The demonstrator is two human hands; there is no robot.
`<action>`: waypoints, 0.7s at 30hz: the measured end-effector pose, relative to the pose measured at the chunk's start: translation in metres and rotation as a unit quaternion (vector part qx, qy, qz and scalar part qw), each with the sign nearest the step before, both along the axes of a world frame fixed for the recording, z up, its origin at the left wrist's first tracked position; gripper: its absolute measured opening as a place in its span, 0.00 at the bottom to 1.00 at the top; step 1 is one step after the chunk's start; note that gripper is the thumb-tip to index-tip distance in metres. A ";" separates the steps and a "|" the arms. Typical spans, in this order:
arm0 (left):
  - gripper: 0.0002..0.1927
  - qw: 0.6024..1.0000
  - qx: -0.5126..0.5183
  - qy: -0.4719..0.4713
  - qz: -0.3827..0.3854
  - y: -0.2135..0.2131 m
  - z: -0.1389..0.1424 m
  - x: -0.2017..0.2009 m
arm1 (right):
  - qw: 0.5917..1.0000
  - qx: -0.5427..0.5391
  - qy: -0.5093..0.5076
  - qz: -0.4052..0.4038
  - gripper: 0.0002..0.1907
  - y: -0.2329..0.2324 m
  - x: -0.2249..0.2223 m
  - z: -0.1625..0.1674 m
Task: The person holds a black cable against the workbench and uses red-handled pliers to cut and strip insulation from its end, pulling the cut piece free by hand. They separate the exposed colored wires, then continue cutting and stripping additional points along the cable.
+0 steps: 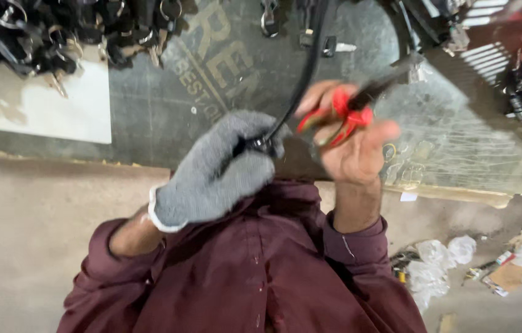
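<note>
My left hand, in a grey knit glove, is closed around the end of a black cable that curves up and away over the grey mat. My right hand is bare and grips a red-handled tool, blurred by motion, with a dark tip pointing up to the right. The two hands are close together above my maroon shirt, the tool just right of the cable's end.
A grey printed mat covers the work surface. A heap of black parts and metal rings lies at the top left beside a white board. More dark parts sit top right. Crumpled plastic and scraps litter the floor at right.
</note>
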State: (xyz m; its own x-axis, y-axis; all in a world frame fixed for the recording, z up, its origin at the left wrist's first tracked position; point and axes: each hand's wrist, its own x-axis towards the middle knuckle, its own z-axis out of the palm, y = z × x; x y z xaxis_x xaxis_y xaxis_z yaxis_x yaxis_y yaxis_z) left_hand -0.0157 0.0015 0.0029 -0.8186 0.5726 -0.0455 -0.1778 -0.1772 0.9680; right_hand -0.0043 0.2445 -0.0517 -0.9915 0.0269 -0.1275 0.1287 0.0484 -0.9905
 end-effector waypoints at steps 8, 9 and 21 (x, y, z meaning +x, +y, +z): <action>0.37 0.968 -0.163 0.186 0.047 0.011 0.029 0.007 | 0.932 0.273 0.214 0.103 0.15 -0.024 -0.013 0.039; 0.38 0.955 -0.179 0.229 0.056 0.011 0.030 0.007 | 0.912 0.302 0.253 0.113 0.15 -0.025 -0.015 0.040; 0.41 0.990 -0.097 -0.019 -0.104 -0.002 0.038 -0.003 | 0.882 0.332 0.277 0.189 0.16 -0.010 -0.025 0.024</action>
